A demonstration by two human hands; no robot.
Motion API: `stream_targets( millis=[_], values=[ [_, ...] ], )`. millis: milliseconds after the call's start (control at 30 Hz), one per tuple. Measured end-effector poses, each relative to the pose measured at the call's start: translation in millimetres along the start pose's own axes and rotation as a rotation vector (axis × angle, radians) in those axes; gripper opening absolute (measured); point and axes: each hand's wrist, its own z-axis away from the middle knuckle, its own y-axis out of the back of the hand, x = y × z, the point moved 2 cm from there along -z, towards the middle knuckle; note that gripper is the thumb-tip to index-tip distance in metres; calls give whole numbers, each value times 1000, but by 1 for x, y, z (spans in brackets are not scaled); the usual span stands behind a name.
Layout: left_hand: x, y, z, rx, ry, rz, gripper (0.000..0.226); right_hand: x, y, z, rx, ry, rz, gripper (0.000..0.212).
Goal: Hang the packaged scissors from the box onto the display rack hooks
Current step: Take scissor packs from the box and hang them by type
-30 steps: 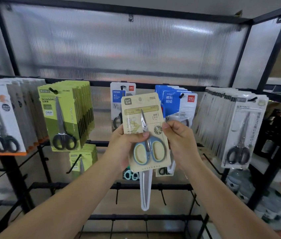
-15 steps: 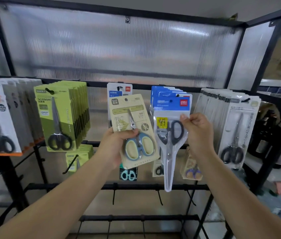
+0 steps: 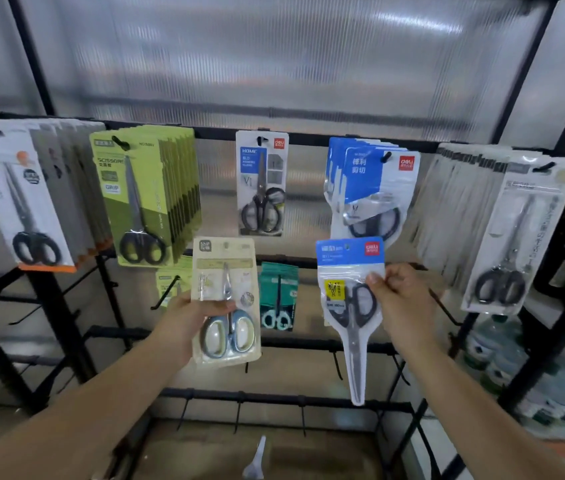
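In front of the rack [image 3: 302,398], both hands are raised, each holding one pack clear of the hooks. The left hand [image 3: 184,320] grips a beige pack [image 3: 225,271] by its left edge, thumb across the front above the blue-grey scissor handles; the card stands upright, slightly tilted. The right hand [image 3: 402,303] pinches a blue-topped pack [image 3: 350,258] at its right side, thumb on the clear front over the dark handles, the blade end hanging down. The two packs are apart, side by side, near the viewer. On the far top rail hang, left to right, white packs [image 3: 21,202], green packs [image 3: 135,202], a single HOME pack [image 3: 262,181], blue packs [image 3: 371,188] and grey packs [image 3: 516,230]. A teal pack [image 3: 277,296] hangs on the lower rail between the held packs. The box cannot be made out with certainty.
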Motion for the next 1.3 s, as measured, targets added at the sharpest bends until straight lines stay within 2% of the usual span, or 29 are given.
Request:
stream_targets(
  millis=[200,433,600,733,900,1000,1133,1300],
  values=[
    [-43,50,5,127,145,-26,38,51,-28,31,-139,-104,-63,27],
    [-74,89,2,173,160,-97,25,96,-54,52,-207,-302,-86,12],
    [-96,105,-4,252,178,-138,19,124,-49,62,-170,-430,-88,17],
    [-106,93,-4,171,232,-135,9,144,-32,65,-96,-519,-79,20],
    [-111,53,-6,-51,283,-31,25,159,-1,66,6,-559,-49,28],
    [-117,32,-11,-65,299,-9,35,162,18,64,76,-538,-47,25],
    [-126,11,-19,-31,290,-21,30,168,35,57,97,-533,-88,4],
    [-134,4,-15,-42,294,24,18,180,22,58,50,-593,-63,4]
  ],
)
